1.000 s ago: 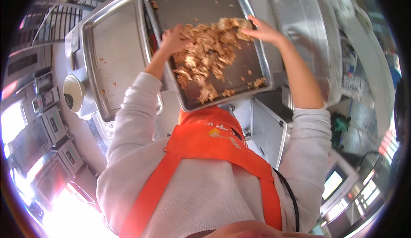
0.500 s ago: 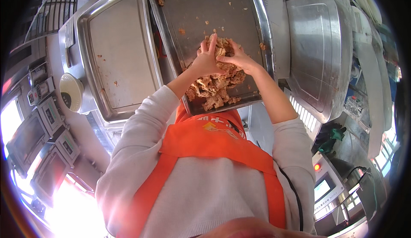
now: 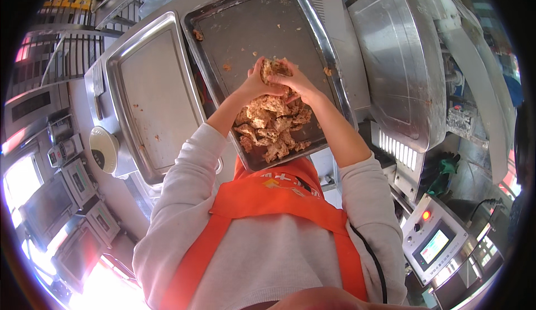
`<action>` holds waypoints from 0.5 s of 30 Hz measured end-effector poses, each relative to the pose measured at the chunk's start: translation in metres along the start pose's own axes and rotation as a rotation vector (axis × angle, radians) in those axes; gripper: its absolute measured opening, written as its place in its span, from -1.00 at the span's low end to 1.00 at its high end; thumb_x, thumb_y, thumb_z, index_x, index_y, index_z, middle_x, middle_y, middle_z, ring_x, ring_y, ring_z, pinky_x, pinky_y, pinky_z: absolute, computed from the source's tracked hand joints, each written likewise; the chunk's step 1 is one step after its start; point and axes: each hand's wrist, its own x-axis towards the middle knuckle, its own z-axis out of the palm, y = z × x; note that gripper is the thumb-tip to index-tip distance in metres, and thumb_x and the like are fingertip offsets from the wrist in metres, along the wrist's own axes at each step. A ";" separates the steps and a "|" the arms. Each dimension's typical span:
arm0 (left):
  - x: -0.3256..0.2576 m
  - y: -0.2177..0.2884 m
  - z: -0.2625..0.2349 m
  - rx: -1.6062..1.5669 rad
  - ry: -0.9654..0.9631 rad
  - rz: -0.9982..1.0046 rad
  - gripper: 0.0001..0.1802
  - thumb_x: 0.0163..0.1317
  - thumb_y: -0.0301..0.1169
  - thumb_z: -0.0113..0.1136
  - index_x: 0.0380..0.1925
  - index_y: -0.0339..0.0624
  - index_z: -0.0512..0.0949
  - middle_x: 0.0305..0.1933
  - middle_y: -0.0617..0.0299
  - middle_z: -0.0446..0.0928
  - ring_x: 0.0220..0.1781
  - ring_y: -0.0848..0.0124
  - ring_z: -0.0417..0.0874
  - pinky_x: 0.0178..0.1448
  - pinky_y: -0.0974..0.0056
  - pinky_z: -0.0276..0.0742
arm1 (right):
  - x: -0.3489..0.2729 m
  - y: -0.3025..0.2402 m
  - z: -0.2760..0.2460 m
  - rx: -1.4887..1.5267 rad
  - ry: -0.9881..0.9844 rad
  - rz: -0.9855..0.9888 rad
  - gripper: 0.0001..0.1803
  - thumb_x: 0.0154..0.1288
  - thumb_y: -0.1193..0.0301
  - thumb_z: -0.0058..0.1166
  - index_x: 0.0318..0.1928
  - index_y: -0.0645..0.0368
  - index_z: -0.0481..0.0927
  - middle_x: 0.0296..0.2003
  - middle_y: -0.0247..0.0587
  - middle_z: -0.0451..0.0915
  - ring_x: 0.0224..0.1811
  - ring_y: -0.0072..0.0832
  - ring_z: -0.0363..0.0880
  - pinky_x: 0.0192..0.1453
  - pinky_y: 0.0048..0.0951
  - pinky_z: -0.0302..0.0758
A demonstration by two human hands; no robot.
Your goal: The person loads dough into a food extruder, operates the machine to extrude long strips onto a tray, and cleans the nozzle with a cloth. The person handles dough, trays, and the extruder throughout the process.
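Lumpy golden-brown food pieces (image 3: 273, 123) lie heaped at the near end of a dark metal tray (image 3: 245, 34); I cannot tell what food it is. My left hand (image 3: 257, 85) and my right hand (image 3: 298, 84) are cupped around a clump (image 3: 272, 69) of these pieces at the far side of the heap. The fingers curve around the clump from both sides, and my right thumb lies over it. Part of the clump is hidden behind the hands. Small crumbs and a few stray bits are scattered over the tray floor and along its rim.
Left of the dark tray is a second, silver tray (image 3: 159, 87) with a few crumbs. A pale bowl (image 3: 104, 149) stands beyond its left edge. To the right is a large metal lid or box (image 3: 399, 64); a control panel (image 3: 434, 243) with a lit screen stands at lower right.
My hands have drawn closer together around a clump at the far side of the heap; before, the fingers were more spread over the pieces. The view has also shifted slightly.
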 end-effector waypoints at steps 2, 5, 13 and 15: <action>0.008 0.011 -0.012 -0.091 -0.075 -0.013 0.43 -0.29 -0.36 0.66 0.48 0.13 -0.23 0.30 -0.17 0.21 0.32 -0.10 0.35 0.42 -0.05 0.32 | -0.008 -0.025 -0.002 -0.029 -0.013 -0.019 0.27 -0.20 -0.15 0.46 0.43 0.11 0.04 0.29 0.14 0.26 0.28 0.10 0.34 -0.13 0.13 0.67; -0.009 0.061 -0.021 -0.157 -0.099 0.023 0.31 -0.18 -0.46 0.59 0.46 0.04 -0.17 0.25 -0.15 0.33 0.23 0.00 0.48 0.23 0.04 0.57 | -0.012 -0.047 -0.011 -0.045 0.032 -0.074 0.28 -0.22 -0.20 0.45 0.41 0.18 0.08 0.29 0.21 0.22 0.29 0.16 0.31 -0.06 0.20 0.65; -0.061 0.228 -0.072 -0.161 -0.375 0.382 0.07 -0.09 -0.31 0.56 0.38 -0.20 0.10 0.30 -0.18 0.31 0.24 0.04 0.50 0.12 0.12 0.64 | -0.126 -0.196 -0.026 -0.101 0.009 -0.402 -0.10 -0.06 -0.06 0.41 0.25 0.04 0.35 0.13 0.01 0.47 0.22 -0.11 0.46 -0.10 0.10 0.63; -0.104 0.291 -0.062 -0.135 -0.366 0.493 -0.41 0.20 -0.34 0.36 0.18 -0.28 0.39 0.00 0.15 0.58 0.08 0.33 0.60 0.15 0.24 0.56 | -0.146 -0.229 -0.039 0.013 0.028 -0.481 -0.29 0.25 0.03 0.24 0.24 0.15 0.31 0.03 -0.04 0.54 -0.08 -0.34 0.65 -0.18 -0.25 0.68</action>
